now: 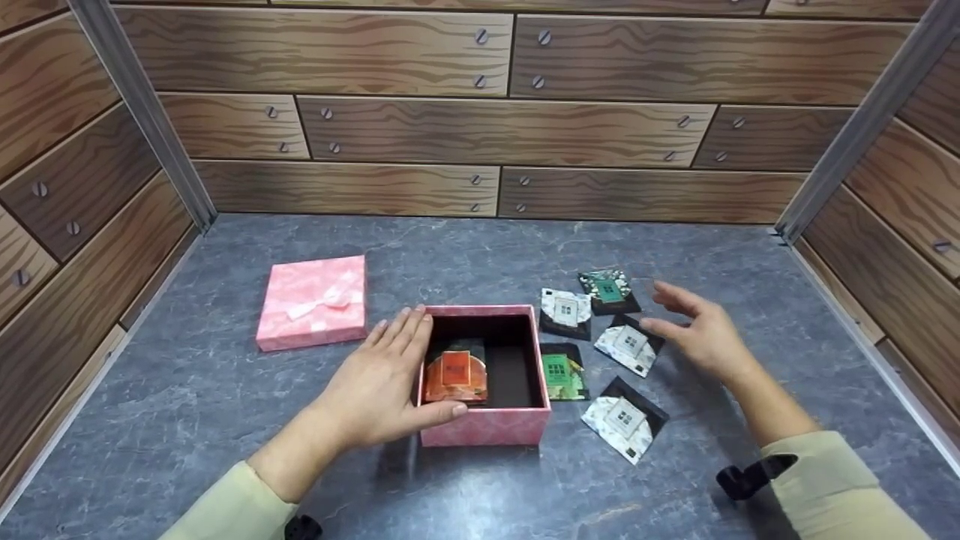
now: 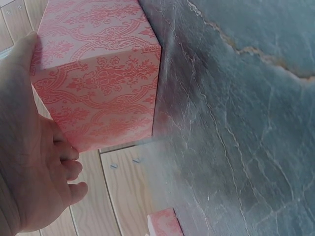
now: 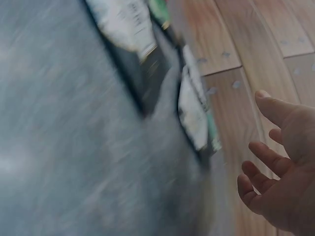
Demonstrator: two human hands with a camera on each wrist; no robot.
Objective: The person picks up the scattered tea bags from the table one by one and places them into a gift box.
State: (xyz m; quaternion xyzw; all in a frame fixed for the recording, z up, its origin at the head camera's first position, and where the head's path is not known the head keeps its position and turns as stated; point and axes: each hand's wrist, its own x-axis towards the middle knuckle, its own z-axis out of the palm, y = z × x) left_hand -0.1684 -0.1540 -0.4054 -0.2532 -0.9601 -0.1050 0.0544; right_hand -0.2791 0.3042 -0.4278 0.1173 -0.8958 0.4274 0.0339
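An uncovered pink patterned box [image 1: 484, 427] with a dark inside stands at the middle of the table. My left hand [image 1: 379, 386] rests on its left side, fingers straight along the left rim and thumb over the front rim. Inside, on the left, lies an orange sachet [image 1: 455, 375]. To the right of the box, several flat sachets lie on the table: a green one [image 1: 561, 375], a dark floral one [image 1: 609, 291] and white-and-black ones, such as the nearest [image 1: 625, 420]. My right hand [image 1: 705, 337] is beside the middle white sachet [image 1: 630, 345], fingers apart and holding nothing.
A pink lid [image 1: 313, 301] with a ribbon bow lies behind and left of the box. Wood-patterned walls [image 1: 405, 127] enclose the grey marbled table [image 1: 187, 420] at the back and sides.
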